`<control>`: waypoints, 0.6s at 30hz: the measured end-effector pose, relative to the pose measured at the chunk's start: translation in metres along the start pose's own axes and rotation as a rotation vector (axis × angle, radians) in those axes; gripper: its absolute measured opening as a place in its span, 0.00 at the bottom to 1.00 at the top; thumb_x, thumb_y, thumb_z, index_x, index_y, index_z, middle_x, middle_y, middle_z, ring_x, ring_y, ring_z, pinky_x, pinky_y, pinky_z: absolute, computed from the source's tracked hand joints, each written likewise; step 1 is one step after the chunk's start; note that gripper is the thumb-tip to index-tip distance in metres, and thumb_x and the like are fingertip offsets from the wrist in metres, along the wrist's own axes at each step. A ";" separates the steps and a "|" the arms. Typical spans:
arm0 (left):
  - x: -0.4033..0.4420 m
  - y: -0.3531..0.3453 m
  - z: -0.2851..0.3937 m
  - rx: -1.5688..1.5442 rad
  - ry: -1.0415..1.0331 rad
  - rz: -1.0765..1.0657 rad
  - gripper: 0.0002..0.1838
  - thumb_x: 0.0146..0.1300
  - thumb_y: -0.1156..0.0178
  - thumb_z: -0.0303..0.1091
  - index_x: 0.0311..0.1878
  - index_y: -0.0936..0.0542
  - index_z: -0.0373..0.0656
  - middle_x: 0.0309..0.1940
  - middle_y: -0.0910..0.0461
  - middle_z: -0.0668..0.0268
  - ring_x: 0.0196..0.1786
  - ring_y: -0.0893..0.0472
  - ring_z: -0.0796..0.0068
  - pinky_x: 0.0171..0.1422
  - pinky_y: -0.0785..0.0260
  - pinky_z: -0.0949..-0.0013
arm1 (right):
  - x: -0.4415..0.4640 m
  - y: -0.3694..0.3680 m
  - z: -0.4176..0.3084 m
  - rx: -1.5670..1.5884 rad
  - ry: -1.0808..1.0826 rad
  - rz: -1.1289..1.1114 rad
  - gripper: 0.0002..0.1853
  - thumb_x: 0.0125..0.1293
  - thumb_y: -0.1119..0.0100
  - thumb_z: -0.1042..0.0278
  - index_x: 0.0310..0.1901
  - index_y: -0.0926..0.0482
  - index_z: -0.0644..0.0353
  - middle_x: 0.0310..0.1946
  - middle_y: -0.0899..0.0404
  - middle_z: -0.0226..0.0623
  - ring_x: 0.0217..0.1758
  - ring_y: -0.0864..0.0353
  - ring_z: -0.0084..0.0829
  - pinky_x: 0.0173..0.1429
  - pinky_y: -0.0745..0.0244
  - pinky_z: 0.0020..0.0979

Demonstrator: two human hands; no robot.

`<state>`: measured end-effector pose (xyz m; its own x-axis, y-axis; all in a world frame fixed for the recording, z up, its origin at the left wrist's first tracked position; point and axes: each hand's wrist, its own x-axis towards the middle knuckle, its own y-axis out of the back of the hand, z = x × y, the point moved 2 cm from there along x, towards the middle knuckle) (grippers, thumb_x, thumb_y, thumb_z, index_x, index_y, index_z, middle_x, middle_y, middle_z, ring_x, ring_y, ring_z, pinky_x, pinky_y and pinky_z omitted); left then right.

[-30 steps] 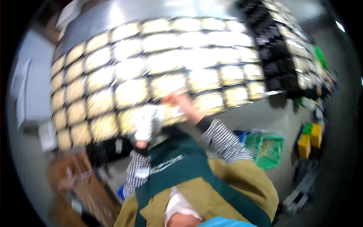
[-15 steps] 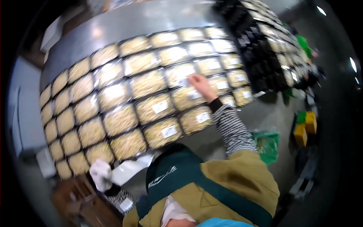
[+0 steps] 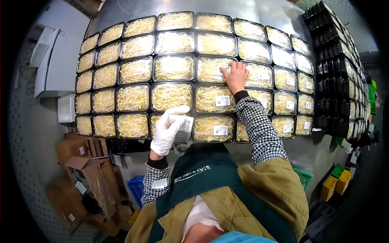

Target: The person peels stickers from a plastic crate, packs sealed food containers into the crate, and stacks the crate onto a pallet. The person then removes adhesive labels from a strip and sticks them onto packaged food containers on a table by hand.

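Rows of black trays of bean sprouts (image 3: 172,99) under clear film cover the metal table. My bare right hand (image 3: 237,76) rests on a tray in the middle row, fingers stretched out, its thumb at a white printed label (image 3: 224,71). At the front edge of the rows, my white-gloved left hand (image 3: 163,135) is closed around a roll of labels (image 3: 184,128). Part of the roll is covered by the glove, and a strip of backing paper hangs below it. Labels lie on several trays to the right, including a front tray (image 3: 213,129) beside the roll.
Tall stacks of black trays (image 3: 330,69) stand at the table's right end. Behind the rows runs bare metal tabletop (image 3: 174,5). Cardboard boxes (image 3: 91,178) and a blue crate (image 3: 135,188) are on the floor at left; yellow crates (image 3: 336,184) are at lower right.
My left hand has come up from the table's front edge with the roll, closer to my right hand. My right hand is now at a label on a middle-row tray. The view has turned and steadied.
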<state>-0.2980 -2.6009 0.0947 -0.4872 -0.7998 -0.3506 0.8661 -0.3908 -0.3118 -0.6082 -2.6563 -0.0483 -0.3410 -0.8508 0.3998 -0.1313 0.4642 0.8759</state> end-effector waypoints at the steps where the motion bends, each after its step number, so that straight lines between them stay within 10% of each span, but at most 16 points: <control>1: 0.009 -0.003 -0.010 0.006 -0.016 0.009 0.14 0.66 0.45 0.25 0.53 0.26 0.32 0.43 0.17 0.61 0.42 0.19 0.79 0.47 0.26 0.77 | -0.001 0.002 0.000 -0.006 0.003 0.021 0.21 0.55 0.34 0.51 0.45 0.25 0.56 0.38 0.29 0.35 0.47 0.32 0.38 0.52 0.41 0.40; 5: 0.045 -0.020 -0.028 0.154 -0.121 0.194 0.07 0.65 0.42 0.28 0.42 0.19 0.35 0.35 0.17 0.68 0.35 0.22 0.84 0.40 0.30 0.80 | -0.024 0.023 -0.008 0.408 -0.176 -0.082 0.15 0.64 0.41 0.58 0.46 0.24 0.59 0.41 0.25 0.38 0.47 0.30 0.32 0.51 0.36 0.38; 7: 0.063 -0.023 -0.039 0.321 -0.266 0.262 0.08 0.65 0.40 0.32 0.40 0.18 0.36 0.28 0.19 0.73 0.30 0.25 0.88 0.32 0.33 0.80 | -0.036 0.081 -0.062 1.252 -0.591 -0.668 0.11 0.64 0.40 0.61 0.39 0.23 0.61 0.37 0.22 0.34 0.41 0.28 0.25 0.45 0.33 0.31; 10: 0.084 -0.027 -0.055 0.272 -0.169 0.207 0.09 0.64 0.39 0.32 0.38 0.17 0.35 0.26 0.19 0.73 0.29 0.26 0.89 0.32 0.34 0.80 | -0.054 0.107 -0.083 1.373 -0.481 -0.701 0.08 0.64 0.38 0.65 0.36 0.20 0.61 0.28 0.23 0.25 0.32 0.27 0.18 0.40 0.32 0.20; 14: 0.077 -0.038 -0.035 0.074 0.120 -0.139 0.08 0.60 0.37 0.30 0.38 0.17 0.35 0.33 0.17 0.67 0.35 0.20 0.83 0.41 0.29 0.77 | 0.033 0.065 -0.008 0.967 -0.469 -0.251 0.14 0.67 0.42 0.61 0.28 0.22 0.62 0.24 0.23 0.29 0.25 0.31 0.19 0.30 0.37 0.25; 18: 0.073 -0.032 -0.017 0.209 -0.110 -0.163 0.10 0.57 0.42 0.22 0.39 0.14 0.42 0.47 0.20 0.62 0.52 0.24 0.74 0.57 0.32 0.69 | 0.101 -0.026 0.034 0.290 -0.301 -0.024 0.20 0.58 0.38 0.47 0.29 0.20 0.59 0.32 0.22 0.39 0.43 0.26 0.42 0.47 0.37 0.44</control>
<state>-0.3629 -2.6394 0.0638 -0.6168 -0.7587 -0.2096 0.7871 -0.5948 -0.1631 -0.6712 -2.7464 -0.0401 -0.5856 -0.7724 0.2458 -0.3843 0.5316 0.7548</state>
